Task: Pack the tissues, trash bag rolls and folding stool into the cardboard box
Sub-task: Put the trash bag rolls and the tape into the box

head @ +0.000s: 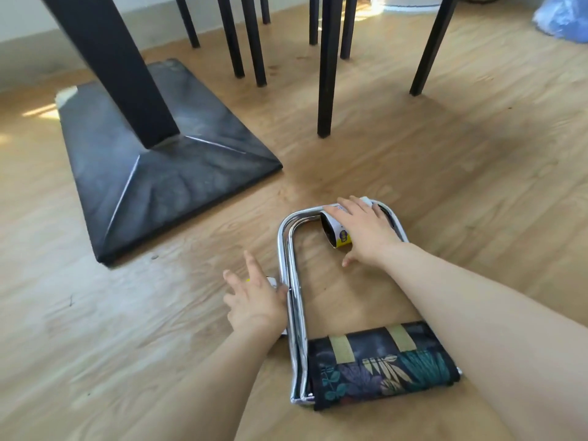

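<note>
The wooden floor [461,160] fills the view, with a black table pedestal base [165,173] to the left and black chair legs [327,74] behind; a blue plastic bag [563,17] sits at the far right corner. No cardboard box or tissues show in this view. Nearest the person lies the folding stool [350,313], collapsed flat on the floor, its chrome tube frame [288,249] pointing away and its dark leaf-print fabric seat [381,370] bunched at the near end, which would let it slide into a box as one slim piece. The right hand [366,230] lies palm-down over a trash bag roll [334,233] with a white and yellow label, at the frame's far bend; the fingers are spread over it rather than visibly closed, so whether it is gripped cannot be told. The roll probably rests against the tube, which would keep it from rolling off. The left hand [257,300] is open, fingers apart, pressed to the outside of the left tube, likely steadying the stool; a small white and yellow object peeks from under it, possibly a second roll, too hidden to say.
</note>
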